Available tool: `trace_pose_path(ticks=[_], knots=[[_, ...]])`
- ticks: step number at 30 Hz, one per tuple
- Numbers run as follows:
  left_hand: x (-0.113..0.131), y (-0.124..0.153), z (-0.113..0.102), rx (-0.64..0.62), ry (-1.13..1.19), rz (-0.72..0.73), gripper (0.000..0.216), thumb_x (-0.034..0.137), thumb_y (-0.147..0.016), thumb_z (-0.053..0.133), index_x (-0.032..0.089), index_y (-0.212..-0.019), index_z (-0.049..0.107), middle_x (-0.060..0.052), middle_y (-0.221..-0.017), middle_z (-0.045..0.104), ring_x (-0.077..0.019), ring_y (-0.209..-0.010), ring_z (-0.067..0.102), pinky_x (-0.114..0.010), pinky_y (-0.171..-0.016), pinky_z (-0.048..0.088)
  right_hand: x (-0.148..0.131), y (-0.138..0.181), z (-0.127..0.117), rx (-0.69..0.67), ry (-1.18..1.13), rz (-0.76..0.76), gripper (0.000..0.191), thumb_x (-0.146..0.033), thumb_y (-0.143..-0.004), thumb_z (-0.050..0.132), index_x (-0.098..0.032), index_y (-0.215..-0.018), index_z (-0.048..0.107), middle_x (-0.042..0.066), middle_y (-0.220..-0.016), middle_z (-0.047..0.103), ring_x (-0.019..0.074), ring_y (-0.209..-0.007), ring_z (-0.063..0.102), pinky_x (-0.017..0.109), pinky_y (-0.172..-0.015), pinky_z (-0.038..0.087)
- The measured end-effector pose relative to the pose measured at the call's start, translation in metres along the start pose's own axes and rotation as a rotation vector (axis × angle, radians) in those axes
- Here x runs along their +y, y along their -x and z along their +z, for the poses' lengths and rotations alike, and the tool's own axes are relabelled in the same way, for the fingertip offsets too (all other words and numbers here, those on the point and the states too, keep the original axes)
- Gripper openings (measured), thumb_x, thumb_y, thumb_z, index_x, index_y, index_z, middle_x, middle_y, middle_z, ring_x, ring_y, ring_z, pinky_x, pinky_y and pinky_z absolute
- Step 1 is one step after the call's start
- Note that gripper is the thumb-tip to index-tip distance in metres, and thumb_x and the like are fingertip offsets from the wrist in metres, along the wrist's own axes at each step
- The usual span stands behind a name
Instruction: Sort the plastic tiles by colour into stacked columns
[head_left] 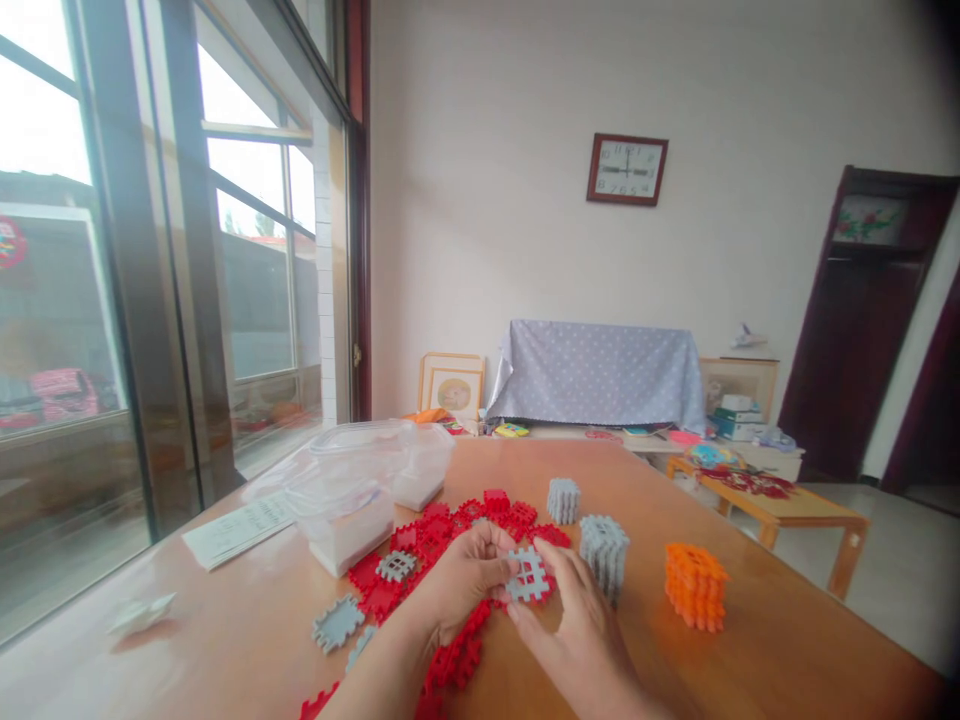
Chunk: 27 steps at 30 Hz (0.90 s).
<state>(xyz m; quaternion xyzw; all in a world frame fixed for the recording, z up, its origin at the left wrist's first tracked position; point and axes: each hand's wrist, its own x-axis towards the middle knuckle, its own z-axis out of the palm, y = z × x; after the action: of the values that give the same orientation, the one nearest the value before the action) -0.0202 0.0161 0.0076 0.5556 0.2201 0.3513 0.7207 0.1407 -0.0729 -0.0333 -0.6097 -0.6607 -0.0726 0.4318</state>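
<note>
Between both hands is a grey interlocking plastic tile [529, 576] with notched edges and a windowed middle. My left hand [474, 578] pinches its left side between thumb and fingers. Around its right side curve the fingers of my right hand [574, 615], with the thumb at the lower edge. Beneath and behind the hands spreads a heap of red notched tiles [431, 535], partly hidden by my forearms. One grey windowed tile [397, 566] lies on the red ones, and a plain grey tile [337, 623] rests on the table to their left.
Two grey tile stacks [603, 550] and an orange tile stack [696, 588] stand to the right on the wooden table [765, 640]. At the left are clear plastic containers [352, 520], a paper sheet [238, 528] and a crumpled wrapper [142, 615]. A low side table [795, 508] stands beyond.
</note>
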Motion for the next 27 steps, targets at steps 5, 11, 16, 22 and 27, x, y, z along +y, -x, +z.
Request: trace_pose_path(ticks=[5, 11, 16, 22, 27], knots=[[-0.004, -0.001, 0.001, -0.056, 0.001, -0.007, 0.037, 0.035, -0.073, 0.086, 0.017, -0.092, 0.059, -0.002, -0.077, 0.071, -0.0113, -0.063, 0.061, -0.022, -0.058, 0.046, 0.002, 0.007, -0.006, 0.042, -0.042, 0.000, 0.062, -0.040, -0.085, 0.071, -0.029, -0.141, 0.047, 0.009, -0.134, 0.059, 0.0295, -0.124, 0.059, 0.044, -0.102, 0.054], [-0.007, 0.001, 0.004, -0.099, -0.012, -0.025, 0.037, 0.038, -0.074, 0.086, 0.017, -0.094, 0.062, -0.004, -0.081, 0.072, -0.0132, -0.068, 0.064, -0.022, -0.059, 0.046, 0.004, 0.013, -0.011, 0.069, -0.075, -0.006, 0.065, -0.038, -0.082, 0.072, -0.029, -0.142, 0.049, 0.009, -0.135, 0.059, 0.0305, -0.124, 0.060, 0.043, -0.101, 0.055], [-0.005, 0.004, 0.012, -0.080, 0.026, -0.046, 0.037, 0.042, -0.081, 0.081, 0.018, -0.104, 0.063, -0.005, -0.094, 0.073, -0.0143, -0.080, 0.069, -0.025, -0.074, 0.052, 0.014, 0.002, -0.036, 0.071, -0.094, 0.047, 0.058, -0.040, -0.085, 0.069, -0.028, -0.138, 0.051, 0.009, -0.135, 0.058, 0.0287, -0.125, 0.058, 0.043, -0.105, 0.052], [-0.001, 0.004, 0.009, -0.018, -0.032, -0.046, 0.051, 0.058, -0.089, 0.067, 0.017, -0.119, 0.065, -0.015, -0.123, 0.072, -0.0243, -0.113, 0.068, -0.038, -0.103, 0.049, 0.072, -0.031, -0.079, 0.235, -0.073, 0.243, 0.059, -0.055, -0.083, 0.068, -0.026, -0.134, 0.057, 0.009, -0.133, 0.060, 0.0303, -0.125, 0.057, 0.047, -0.108, 0.046], [-0.007, -0.002, 0.008, 0.072, -0.018, -0.013, 0.062, 0.063, -0.085, 0.068, 0.015, -0.123, 0.066, -0.017, -0.129, 0.070, -0.0297, -0.123, 0.065, -0.043, -0.111, 0.046, 0.108, -0.044, -0.087, 0.157, -0.088, 0.309, 0.060, -0.058, -0.079, 0.069, -0.025, -0.130, 0.063, 0.009, -0.131, 0.062, 0.0311, -0.128, 0.055, 0.047, -0.111, 0.042]])
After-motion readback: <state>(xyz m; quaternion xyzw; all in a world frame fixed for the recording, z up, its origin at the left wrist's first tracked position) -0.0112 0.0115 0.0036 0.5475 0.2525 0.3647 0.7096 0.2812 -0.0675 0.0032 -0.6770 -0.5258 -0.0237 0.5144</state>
